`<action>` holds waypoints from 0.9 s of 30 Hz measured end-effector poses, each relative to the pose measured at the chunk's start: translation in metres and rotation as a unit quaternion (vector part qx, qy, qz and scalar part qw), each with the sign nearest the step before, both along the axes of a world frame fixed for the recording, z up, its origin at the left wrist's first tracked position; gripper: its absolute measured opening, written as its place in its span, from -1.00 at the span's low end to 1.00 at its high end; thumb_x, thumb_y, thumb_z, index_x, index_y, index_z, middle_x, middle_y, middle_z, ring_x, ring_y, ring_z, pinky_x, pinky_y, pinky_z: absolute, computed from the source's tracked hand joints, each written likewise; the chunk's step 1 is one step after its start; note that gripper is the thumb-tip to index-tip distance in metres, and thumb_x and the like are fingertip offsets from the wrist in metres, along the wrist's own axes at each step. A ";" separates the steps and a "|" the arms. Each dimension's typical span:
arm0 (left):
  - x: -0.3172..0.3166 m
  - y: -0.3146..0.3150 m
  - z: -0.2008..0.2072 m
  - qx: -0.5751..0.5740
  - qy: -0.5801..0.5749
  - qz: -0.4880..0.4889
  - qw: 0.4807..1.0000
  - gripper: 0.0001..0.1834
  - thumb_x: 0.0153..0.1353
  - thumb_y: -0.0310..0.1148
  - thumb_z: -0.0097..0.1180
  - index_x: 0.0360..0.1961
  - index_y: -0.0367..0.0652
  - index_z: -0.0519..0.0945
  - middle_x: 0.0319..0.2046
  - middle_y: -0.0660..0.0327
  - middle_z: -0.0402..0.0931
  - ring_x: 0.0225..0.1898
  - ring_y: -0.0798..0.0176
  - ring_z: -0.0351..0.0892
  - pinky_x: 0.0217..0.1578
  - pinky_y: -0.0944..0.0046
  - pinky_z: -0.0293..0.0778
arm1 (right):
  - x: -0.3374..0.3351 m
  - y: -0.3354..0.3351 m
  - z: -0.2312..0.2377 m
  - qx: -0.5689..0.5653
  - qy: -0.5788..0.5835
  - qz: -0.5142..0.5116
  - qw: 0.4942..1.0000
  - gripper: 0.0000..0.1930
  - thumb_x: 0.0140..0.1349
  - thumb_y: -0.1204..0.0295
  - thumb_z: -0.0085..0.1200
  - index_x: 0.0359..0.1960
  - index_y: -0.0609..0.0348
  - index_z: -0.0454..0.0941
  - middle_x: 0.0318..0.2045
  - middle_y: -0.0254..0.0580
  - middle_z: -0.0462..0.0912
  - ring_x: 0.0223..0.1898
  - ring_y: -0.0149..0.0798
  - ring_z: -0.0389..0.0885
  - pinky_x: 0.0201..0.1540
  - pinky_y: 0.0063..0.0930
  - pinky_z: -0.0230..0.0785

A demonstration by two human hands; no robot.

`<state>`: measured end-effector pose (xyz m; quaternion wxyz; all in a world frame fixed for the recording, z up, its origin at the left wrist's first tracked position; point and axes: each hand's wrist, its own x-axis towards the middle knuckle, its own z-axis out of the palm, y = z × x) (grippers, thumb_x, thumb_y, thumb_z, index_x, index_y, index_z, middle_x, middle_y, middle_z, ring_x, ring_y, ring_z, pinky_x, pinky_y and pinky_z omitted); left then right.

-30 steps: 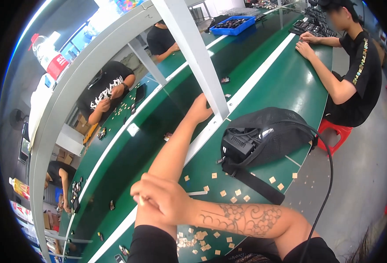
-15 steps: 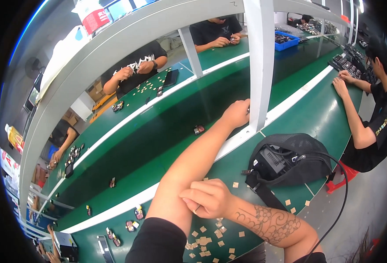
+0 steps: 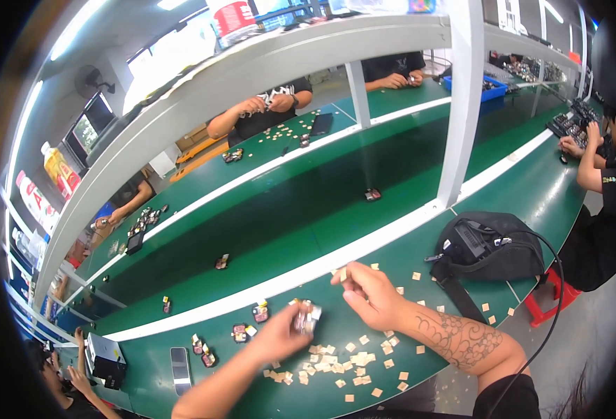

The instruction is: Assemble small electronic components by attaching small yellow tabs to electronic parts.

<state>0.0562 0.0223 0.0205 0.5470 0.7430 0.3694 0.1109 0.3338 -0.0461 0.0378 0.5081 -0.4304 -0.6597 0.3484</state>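
Observation:
My left hand (image 3: 280, 334), smeared a little by motion, grips a small dark electronic assembly (image 3: 308, 319) with a pale shiny part, above the near green bench. To its right, my right hand (image 3: 376, 297) is closed in a pinch on a small beige square piece (image 3: 343, 276). Below both hands lies a loose scatter of similar beige squares (image 3: 355, 360). Left of my left hand, several like assemblies rest on the bench, among them one dark assembly (image 3: 240, 333) and another (image 3: 261, 311) near the white rail.
A black bag (image 3: 486, 251) with a cable lies at the right. A phone (image 3: 180, 369) and a box (image 3: 105, 357) are at the left. Beyond the white rail runs a green belt (image 3: 301, 241) carrying several assemblies. A white post (image 3: 460, 112) stands ahead; other people work around.
My left hand has come back from beside the post to the near bench, now with an assembly in it. My right hand has left my left forearm and moved up and right.

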 end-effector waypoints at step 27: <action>-0.083 -0.047 -0.032 0.325 -0.041 0.051 0.944 -0.44 0.07 -0.27 0.61 0.02 -0.20 0.57 -0.06 0.10 0.46 0.02 -0.07 0.49 0.06 0.01 0.52 | -0.128 0.002 0.040 -0.018 -0.519 0.148 0.841 -0.91 0.23 0.52 0.27 -0.24 0.17 0.65 -0.30 -0.11 0.59 -0.32 0.10 0.71 -0.28 -0.03 0.58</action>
